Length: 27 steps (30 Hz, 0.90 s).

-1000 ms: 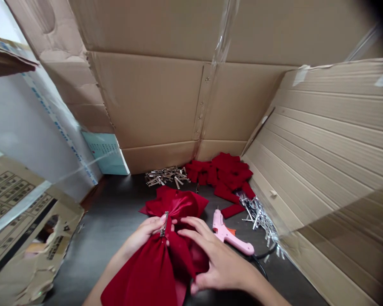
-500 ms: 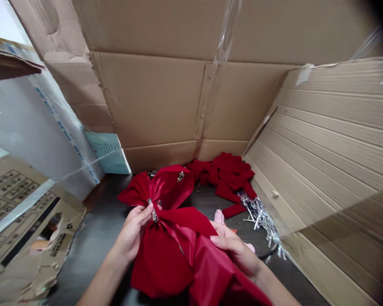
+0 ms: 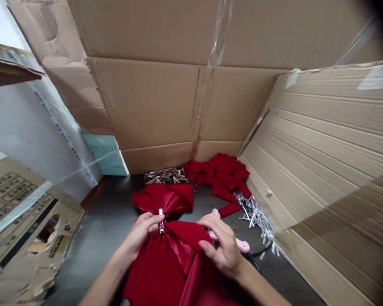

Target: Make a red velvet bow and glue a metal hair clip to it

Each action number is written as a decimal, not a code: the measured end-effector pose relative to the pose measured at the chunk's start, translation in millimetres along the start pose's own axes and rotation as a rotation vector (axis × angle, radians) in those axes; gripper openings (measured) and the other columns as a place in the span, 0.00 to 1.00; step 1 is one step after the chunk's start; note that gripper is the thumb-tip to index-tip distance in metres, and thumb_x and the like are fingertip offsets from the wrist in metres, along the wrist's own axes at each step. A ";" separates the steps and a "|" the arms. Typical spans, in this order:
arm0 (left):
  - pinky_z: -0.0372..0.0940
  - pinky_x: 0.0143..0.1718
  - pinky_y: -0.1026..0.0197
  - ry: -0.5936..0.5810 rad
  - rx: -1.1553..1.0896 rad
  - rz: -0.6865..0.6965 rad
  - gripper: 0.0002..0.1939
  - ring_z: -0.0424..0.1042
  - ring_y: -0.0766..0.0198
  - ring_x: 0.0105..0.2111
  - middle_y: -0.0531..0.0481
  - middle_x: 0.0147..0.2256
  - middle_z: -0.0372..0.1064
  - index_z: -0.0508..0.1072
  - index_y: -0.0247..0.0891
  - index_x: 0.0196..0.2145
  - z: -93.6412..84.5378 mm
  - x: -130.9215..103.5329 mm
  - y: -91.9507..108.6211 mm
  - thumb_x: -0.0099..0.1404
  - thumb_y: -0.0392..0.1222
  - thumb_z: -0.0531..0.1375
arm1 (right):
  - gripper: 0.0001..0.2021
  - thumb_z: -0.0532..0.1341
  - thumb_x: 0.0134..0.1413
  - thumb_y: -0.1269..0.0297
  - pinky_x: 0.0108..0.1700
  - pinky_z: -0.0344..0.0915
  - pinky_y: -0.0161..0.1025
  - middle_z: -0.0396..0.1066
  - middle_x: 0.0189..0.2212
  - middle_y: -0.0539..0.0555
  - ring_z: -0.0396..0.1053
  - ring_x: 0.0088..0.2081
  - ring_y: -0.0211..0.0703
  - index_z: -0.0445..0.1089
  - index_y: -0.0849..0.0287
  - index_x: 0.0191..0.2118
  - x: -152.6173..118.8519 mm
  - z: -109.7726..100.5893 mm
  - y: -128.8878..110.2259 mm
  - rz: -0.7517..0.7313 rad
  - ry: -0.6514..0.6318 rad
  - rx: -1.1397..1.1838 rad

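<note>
A large red velvet bow (image 3: 166,259) with satin undersides is held above the dark table. At its gathered centre sits a silver metal hair clip (image 3: 161,221). My left hand (image 3: 144,231) pinches the bow at this centre, thumb against the clip. On the right, my right hand (image 3: 221,244) grips the edge of a velvet loop between thumb and fingers. Behind that hand lies a pink glue gun (image 3: 242,245), partly hidden by it.
A pile of metal clips (image 3: 166,175) lies at the back beside a heap of red velvet strips (image 3: 226,172). Silver twist ties (image 3: 258,216) spread along the right cardboard wall (image 3: 332,140). A light blue booklet (image 3: 105,154) leans at the back left.
The bow has come nearer and turned more upright, its upper loops lower in view. My right hand has shifted left and up along the loop. More of the clip pile and glue gun now shows.
</note>
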<state>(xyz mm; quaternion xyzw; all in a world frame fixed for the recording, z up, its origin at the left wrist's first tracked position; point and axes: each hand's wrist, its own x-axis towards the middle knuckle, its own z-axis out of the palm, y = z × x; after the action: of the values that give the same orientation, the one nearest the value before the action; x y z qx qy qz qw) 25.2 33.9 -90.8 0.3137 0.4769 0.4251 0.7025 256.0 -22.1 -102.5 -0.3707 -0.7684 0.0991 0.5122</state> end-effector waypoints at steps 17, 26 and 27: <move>0.62 0.28 0.63 -0.073 0.345 0.171 0.17 0.69 0.65 0.24 0.51 0.24 0.72 0.69 0.32 0.26 12.8 3.0 -26.1 0.40 0.37 0.71 | 0.06 0.55 0.56 0.73 0.29 0.50 0.38 0.69 0.26 0.51 0.63 0.28 0.40 0.66 0.59 0.30 -3.6 2.9 -3.0 -0.094 -0.609 -0.341; 0.62 0.32 0.62 -0.211 0.389 0.206 0.21 0.68 0.63 0.29 0.47 0.30 0.73 0.71 0.31 0.33 16.7 -1.1 -34.0 0.43 0.41 0.72 | 0.07 0.55 0.60 0.72 0.37 0.60 0.36 0.72 0.32 0.55 0.68 0.35 0.42 0.70 0.61 0.34 -2.0 9.5 -2.7 0.178 -0.337 -0.091; 0.62 0.33 0.62 -0.238 0.396 0.205 0.21 0.68 0.63 0.29 0.47 0.30 0.73 0.71 0.31 0.33 18.3 -2.7 -35.2 0.43 0.41 0.72 | 0.07 0.56 0.59 0.72 0.38 0.61 0.36 0.73 0.32 0.54 0.69 0.35 0.41 0.71 0.61 0.34 -1.0 10.2 -3.3 0.246 -0.326 -0.031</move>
<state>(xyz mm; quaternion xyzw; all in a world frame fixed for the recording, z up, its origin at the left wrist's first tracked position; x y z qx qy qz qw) 52.4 15.3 -113.1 0.5396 0.4306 0.3524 0.6319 245.9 -22.8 -106.1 -0.4488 -0.7915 0.2077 0.3591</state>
